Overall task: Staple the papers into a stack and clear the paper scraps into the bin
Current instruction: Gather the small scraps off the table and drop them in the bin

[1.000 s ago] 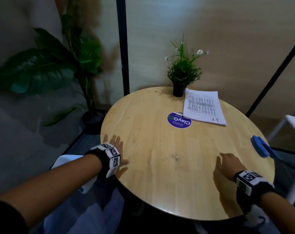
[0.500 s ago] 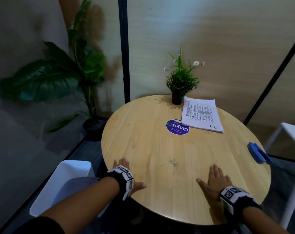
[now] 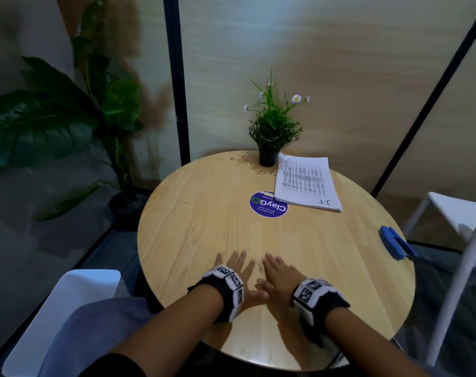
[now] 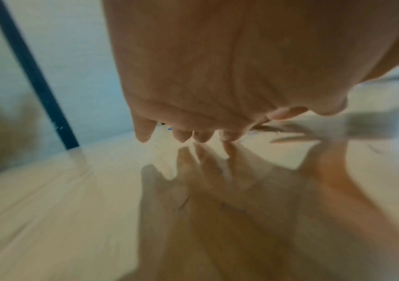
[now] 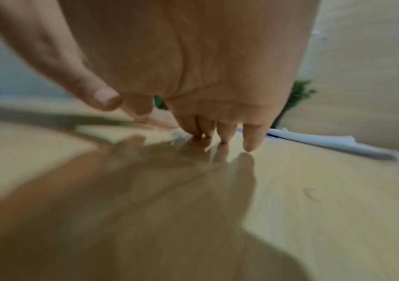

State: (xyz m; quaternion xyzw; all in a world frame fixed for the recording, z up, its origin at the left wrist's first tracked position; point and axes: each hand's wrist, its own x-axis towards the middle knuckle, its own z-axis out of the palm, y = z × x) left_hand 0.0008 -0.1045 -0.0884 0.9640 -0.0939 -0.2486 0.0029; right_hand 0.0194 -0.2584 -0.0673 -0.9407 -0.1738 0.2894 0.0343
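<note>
1. Fingers (image 3: 238, 261) of the left hand (image 3: 240, 270) lie straight and flat on the counter (image 3: 204, 240), close to its near edge; they hold nothing.
2. Fingers (image 3: 272, 263) of the right hand (image 3: 279, 276) lie straight as well, tips down on the wood, just beside the left hand, and they too hold nothing.
3. Between the two hands sits a small heap of paper scraps (image 3: 258, 263) (pale and tiny, hard to make out from the head view); the right wrist view shows them (image 5: 178, 136) touching the right fingertips.
4. Both thumbs meet or nearly meet behind the heap, toward the near edge.
5. Stapled papers (image 3: 306, 183) lie flat at the far edge, just beside a small potted plant (image 3: 272, 131), one corner overlapping a round blue sticker (image 3: 268, 206).
6. A blue stapler (image 3: 394, 242) rests at the right edge, well apart from the hands.
7. A white bin (image 3: 76, 297) stands on the floor off the near left edge.
</note>
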